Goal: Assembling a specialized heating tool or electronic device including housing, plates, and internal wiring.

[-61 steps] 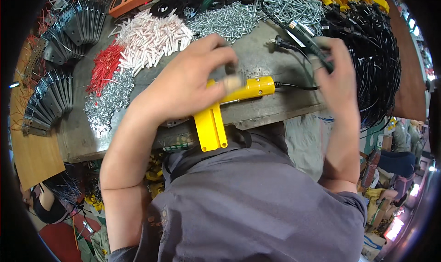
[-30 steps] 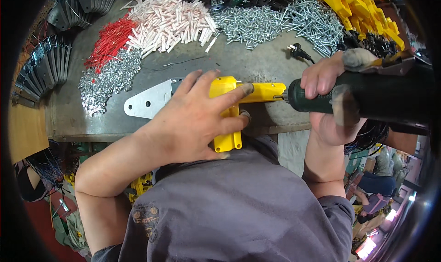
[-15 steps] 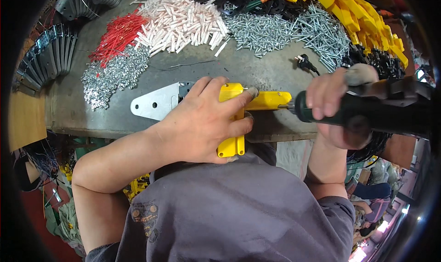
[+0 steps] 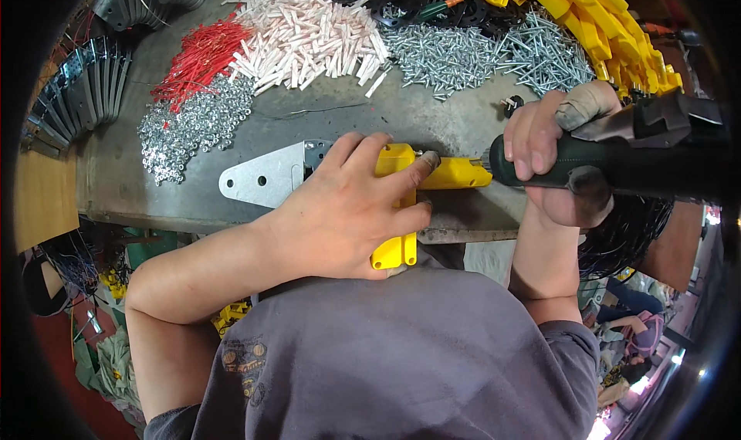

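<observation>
My left hand [image 4: 347, 201] is closed over a yellow plastic tool housing [image 4: 455, 174], pressing it down near the bench's front edge. A pointed grey metal plate [image 4: 266, 174] with holes sticks out of the housing toward the left. My right hand [image 4: 536, 143], its thumb wrapped in tape, grips a dark power screwdriver [image 4: 664, 162] held level from the right. The screwdriver's nose meets the right end of the yellow housing; its bit is mostly hidden there. My left palm and fingers cover the housing's middle.
Beyond my hands lie piles of nuts [image 4: 177, 139], red wires [image 4: 201, 62], white sleeves [image 4: 309, 38], short screws [image 4: 444, 54] and long screws [image 4: 552, 58]. Stacked yellow housings [image 4: 610, 31] stand far right, near a hand screwdriver [image 4: 455, 1]. Metal plates [image 4: 81, 93] are at left.
My right hand and the power screwdriver have moved up and slightly left, closer against the housing's end, now partly covering a black plug. My left hand and the housing have shifted slightly right.
</observation>
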### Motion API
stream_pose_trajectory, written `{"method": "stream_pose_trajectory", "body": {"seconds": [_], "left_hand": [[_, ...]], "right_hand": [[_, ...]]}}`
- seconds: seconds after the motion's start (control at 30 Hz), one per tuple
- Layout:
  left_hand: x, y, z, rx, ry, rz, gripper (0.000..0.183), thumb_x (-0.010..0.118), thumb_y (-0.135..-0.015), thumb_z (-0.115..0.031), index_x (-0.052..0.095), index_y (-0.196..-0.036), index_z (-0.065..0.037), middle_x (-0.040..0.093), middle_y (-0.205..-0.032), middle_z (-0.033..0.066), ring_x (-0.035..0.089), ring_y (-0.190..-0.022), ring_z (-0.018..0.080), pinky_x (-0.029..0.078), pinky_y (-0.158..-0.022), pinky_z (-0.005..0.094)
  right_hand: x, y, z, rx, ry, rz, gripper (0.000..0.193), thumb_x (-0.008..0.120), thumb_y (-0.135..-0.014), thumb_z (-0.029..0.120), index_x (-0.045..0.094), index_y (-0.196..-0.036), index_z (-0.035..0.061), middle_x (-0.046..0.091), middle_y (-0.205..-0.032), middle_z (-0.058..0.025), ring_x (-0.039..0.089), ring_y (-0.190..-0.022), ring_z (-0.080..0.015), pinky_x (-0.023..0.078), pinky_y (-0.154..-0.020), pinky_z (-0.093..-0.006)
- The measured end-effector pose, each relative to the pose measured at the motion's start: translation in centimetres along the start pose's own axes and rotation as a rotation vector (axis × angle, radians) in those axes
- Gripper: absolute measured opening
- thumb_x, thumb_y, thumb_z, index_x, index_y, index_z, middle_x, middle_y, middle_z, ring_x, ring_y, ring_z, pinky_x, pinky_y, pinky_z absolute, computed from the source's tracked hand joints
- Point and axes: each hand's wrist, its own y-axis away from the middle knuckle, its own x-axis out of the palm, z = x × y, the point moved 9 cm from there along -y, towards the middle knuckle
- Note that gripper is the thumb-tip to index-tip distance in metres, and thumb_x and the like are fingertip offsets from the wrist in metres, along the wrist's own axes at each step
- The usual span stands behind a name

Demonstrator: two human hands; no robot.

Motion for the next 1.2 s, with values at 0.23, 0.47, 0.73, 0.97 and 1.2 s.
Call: {"method": "stream_pose_trajectory", "body": {"seconds": [0.23, 0.47, 0.73, 0.97, 1.2], "left_hand": [[-0.1, -0.3, 0.1, 0.012, -0.057, -0.087, 0.053, 0.076, -0.065, -0.049, 0.061, -0.106, -0.019, 0.049, -0.132, 0.0130, 0.045, -0.116, 0.0448, 0.041, -0.094, 0.0536], [0.3, -3.4, 1.0, -0.006, -0.106, -0.079, 0.057, 0.081, -0.064, -0.042, 0.058, -0.110, -0.017, 0.047, -0.136, 0.0154, 0.046, -0.116, 0.0467, 0.041, -0.097, 0.0549], [-0.2, -2.7, 1.0, 0.015, -0.101, -0.156, 0.059, 0.085, -0.060, -0.039, 0.062, -0.110, -0.016, 0.049, -0.135, 0.0149, 0.050, -0.114, 0.0396, 0.042, -0.096, 0.0510], [0.4, -2.3, 1.4, 0.043, -0.099, -0.060, 0.074, 0.088, -0.058, -0.027, 0.055, -0.124, -0.017, 0.043, -0.141, 0.0161, 0.046, -0.120, 0.0402, 0.042, -0.099, 0.0503], [0.3, -2.4, 1.3, 0.044, -0.111, -0.072, 0.071, 0.087, -0.059, -0.029, 0.056, -0.122, -0.018, 0.042, -0.143, 0.0158, 0.046, -0.120, 0.0411, 0.041, -0.100, 0.0500]], "right_hand": [[-0.4, -0.4, 0.7, 0.099, 0.222, -0.122, 0.046, 0.061, -0.087, 0.044, 0.049, -0.110, 0.0060, 0.050, -0.074, -0.0022, 0.049, -0.059, -0.0124, 0.042, -0.062, -0.0302], [4.5, 3.0, 5.8, -0.078, 0.145, -0.204, 0.035, 0.064, -0.087, 0.032, 0.047, -0.098, 0.0037, 0.053, -0.069, -0.0061, 0.053, -0.058, -0.0155, 0.046, -0.058, -0.0298], [6.5, 2.3, 1.5, 0.089, 0.051, 0.001, 0.031, 0.068, -0.086, 0.022, 0.046, -0.086, 0.0008, 0.056, -0.064, -0.0095, 0.056, -0.057, -0.0179, 0.049, -0.056, -0.0290], [6.6, 3.1, 1.0, 0.080, 0.138, -0.093, 0.040, 0.070, -0.087, 0.036, 0.049, -0.092, 0.0019, 0.057, -0.064, -0.0098, 0.056, -0.053, -0.0186, 0.047, -0.053, -0.0296], [8.4, 1.7, 2.4, 0.014, 0.178, 0.061, 0.046, 0.071, -0.083, 0.041, 0.048, -0.105, 0.0070, 0.055, -0.072, -0.0050, 0.054, -0.057, -0.0155, 0.045, -0.058, -0.0323]]}}
